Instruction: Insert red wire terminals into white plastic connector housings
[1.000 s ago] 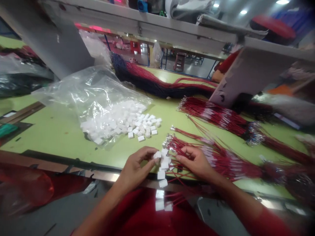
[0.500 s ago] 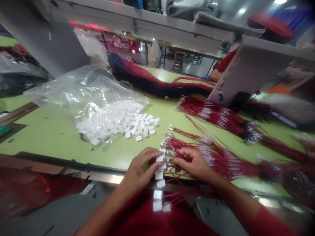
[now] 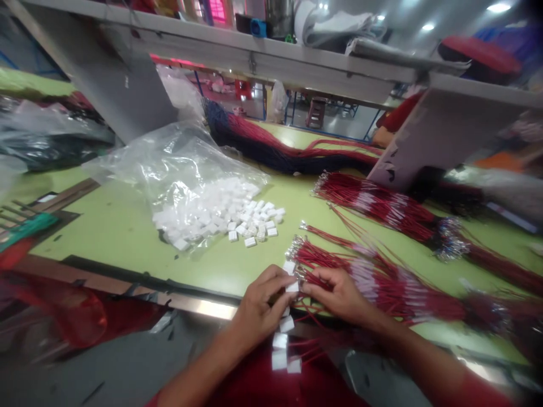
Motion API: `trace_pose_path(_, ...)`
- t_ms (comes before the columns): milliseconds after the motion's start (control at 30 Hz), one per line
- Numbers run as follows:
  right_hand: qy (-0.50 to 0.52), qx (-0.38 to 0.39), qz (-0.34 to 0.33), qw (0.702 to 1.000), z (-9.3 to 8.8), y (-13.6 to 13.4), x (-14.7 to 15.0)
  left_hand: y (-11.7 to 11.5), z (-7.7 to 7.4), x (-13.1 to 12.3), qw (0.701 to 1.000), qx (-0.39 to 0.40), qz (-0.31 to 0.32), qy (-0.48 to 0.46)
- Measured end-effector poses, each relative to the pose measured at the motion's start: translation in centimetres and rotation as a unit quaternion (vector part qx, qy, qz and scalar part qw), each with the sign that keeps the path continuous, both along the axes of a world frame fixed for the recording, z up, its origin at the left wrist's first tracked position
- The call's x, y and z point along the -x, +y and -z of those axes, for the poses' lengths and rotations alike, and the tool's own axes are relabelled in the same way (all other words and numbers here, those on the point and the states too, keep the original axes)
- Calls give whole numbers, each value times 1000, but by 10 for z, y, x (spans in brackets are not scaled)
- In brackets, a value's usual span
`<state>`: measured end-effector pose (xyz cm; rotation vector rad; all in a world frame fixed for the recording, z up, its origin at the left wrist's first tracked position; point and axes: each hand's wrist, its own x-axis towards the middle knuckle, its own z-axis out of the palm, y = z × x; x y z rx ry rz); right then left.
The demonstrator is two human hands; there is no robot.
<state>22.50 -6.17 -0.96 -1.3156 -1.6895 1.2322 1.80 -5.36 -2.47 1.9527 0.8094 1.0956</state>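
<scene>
My left hand (image 3: 261,305) pinches a small white plastic connector (image 3: 292,286) at the near edge of the green table (image 3: 119,232). My right hand (image 3: 337,291) is closed on a thin red wire from the bundle of red wires (image 3: 382,282) beside it, its tip right at the connector. Several finished white connectors on red wires (image 3: 282,342) hang down over the table edge below my hands. A pile of loose white connectors (image 3: 220,217) spills from a clear plastic bag (image 3: 169,164) to the left.
More red wire bundles (image 3: 382,203) lie on the right, and a long red and dark blue bundle (image 3: 271,150) at the back. A grey shelf (image 3: 254,48) on slanted supports spans overhead. Red cloth or bag (image 3: 63,316) sits at lower left.
Both hands have drawn together; the right hand's wire tip now meets the connector held in the left. The view has shifted slightly to the left.
</scene>
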Motion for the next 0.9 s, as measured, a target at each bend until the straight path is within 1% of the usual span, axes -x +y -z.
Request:
trace_pose_path(67, 18, -45, -3, 999, -1, 3, -1, 7, -2, 8, 1000, 0, -14, 22)
trace_pose_path(100, 24, -76, 6, 997, -3, 5, -1, 13, -3, 14, 998, -4, -37, 42)
trace_pose_path(133, 27, -105, 19, 994, -4, 6, -1, 21, -3, 21, 995, -10, -73, 71)
trace_pose_path(167, 26, -122, 36, 992, -6, 7, -1, 30, -3, 28, 986, -23, -124, 108)
trace_pose_path(200, 20, -121, 50, 991, -8, 8, -1, 40, -2, 34, 970, -39, -182, 155)
trace_pose_path(233, 11, -105, 58, 993, -9, 8, 0, 49, -1, 41, 949, -55, -228, 211)
trace_pose_path(300, -7, -53, 51, 997, -11, 8, -1, 64, 1, 50, 912, -76, -270, 301)
trace_pose_path(333, -14, -29, 44, 999, -11, 8, -1, 70, 1, 52, 901, -82, -273, 327)
trace_pose_path(367, -19, -14, 40, 999, -12, 7, -1, 73, 1, 54, 898, -83, -271, 337)
trace_pose_path(400, -22, -7, 38, 999, -12, 7, -2, 74, 0, 54, 901, -79, -267, 333)
trace_pose_path(467, -27, -11, 43, 999, -12, 7, -2, 70, -4, 52, 925, -43, -242, 291)
trace_pose_path(500, -27, -14, 46, 998, -13, 7, -2, 65, -7, 50, 942, -15, -213, 257)
trace_pose_path(567, -15, -7, 53, 998, -14, 7, -2, 54, -13, 43, 975, 32, -129, 180)
trace_pose_path(633, 9, 12, 58, 998, -15, 6, -1, 42, -17, 34, 991, 41, -53, 115)
trace_pose_path(667, 21, 20, 60, 998, -15, 5, 0, 37, -18, 30, 995, 34, -32, 93)
trace_pose_path(733, 37, 28, 62, 997, -14, 3, 0, 31, -16, 22, 998, 16, -17, 65)
trace_pose_path(800, 41, 20, 66, 997, -13, 2, 0, 28, -12, 16, 999, 4, -18, 50)
trace_pose_path(900, 39, 6, 71, 997, -11, 2, 0, 27, -7, 12, 999, 6, -18, 38)
